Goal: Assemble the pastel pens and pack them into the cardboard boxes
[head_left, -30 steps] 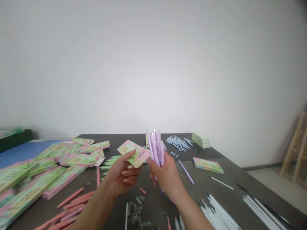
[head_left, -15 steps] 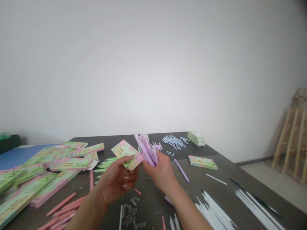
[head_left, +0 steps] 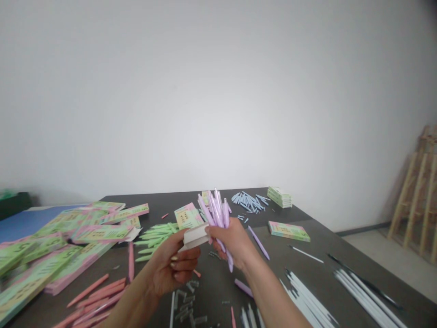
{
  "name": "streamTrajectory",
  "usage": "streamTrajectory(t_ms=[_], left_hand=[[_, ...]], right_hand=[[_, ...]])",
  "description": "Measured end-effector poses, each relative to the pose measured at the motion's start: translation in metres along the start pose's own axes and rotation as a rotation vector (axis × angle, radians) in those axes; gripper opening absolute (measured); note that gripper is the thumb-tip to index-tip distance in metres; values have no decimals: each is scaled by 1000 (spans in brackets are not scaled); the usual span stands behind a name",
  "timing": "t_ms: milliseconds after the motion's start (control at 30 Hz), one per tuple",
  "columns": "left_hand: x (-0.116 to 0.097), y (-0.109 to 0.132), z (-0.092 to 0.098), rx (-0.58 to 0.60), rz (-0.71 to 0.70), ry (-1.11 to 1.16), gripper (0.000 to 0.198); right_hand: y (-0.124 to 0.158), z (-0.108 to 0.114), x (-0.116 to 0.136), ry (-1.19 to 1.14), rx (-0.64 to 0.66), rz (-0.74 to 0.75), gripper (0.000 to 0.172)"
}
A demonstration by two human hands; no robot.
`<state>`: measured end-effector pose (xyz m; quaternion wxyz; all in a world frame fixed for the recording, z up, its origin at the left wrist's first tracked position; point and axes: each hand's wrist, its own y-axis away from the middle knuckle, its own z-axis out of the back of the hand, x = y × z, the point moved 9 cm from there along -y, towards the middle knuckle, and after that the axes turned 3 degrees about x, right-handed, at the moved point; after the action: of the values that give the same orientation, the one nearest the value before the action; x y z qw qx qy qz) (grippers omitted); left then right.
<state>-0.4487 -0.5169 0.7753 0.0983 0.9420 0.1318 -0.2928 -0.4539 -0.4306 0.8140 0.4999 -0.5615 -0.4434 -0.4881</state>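
Numeral "5" legible on the bright-green ends of flat, pastel pink, yellow and green cardboard boxes (head_left: 37,279) heaped at left; dark print on the held pastel, white-flapped cardboard box (head_left: 189,218) not reliably readable.

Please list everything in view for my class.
Held carton: one, multicoloured, left hand.
Other cartons: many, multicoloured, left and right.
Held pens: bunch, purple, right hand.
Loose pens: at least two, purple, centre.
Barrels: pile, green, centre-left.
Sticks: several, coral, near left.
Pieces: pile, blue, far side.
Rods: many, white, near right.
Dark rod: one, black, right.
Bits: several, clear, near centre.
Frames: count unclear, tan, right.
Box: one, green, far left.
Surface: one, blue, left.
Table: one, dark, beneath.
Wall: one, pale, behind.
Floor: one, grey, right.
Left hand: one, holding carton.
Right hand: one, holding pens.
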Motion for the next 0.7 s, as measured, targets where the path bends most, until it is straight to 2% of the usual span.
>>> streamTrajectory(t_ms=[133,300,400,467,567,700], left_hand=[[-3,-4,1,5,-52,25,32],[-4,-6,-1,9,-43,47,51],[-2,-4,-3,8,-17,52,44],[1,-3,-6,7,3,54,38],[9,-3,-10,13,50,42,38],[23,-4,-13,10,133,-25,40]], right_hand=[[-1,3,3,22,-55,35,18],[0,0,18,199,-50,172,13],[4,5,25,261,-51,196,10],[8,9,32,288,-6,210,7],[12,13,36,292,144,218,4],[8,18,16,134,303,105,10]])
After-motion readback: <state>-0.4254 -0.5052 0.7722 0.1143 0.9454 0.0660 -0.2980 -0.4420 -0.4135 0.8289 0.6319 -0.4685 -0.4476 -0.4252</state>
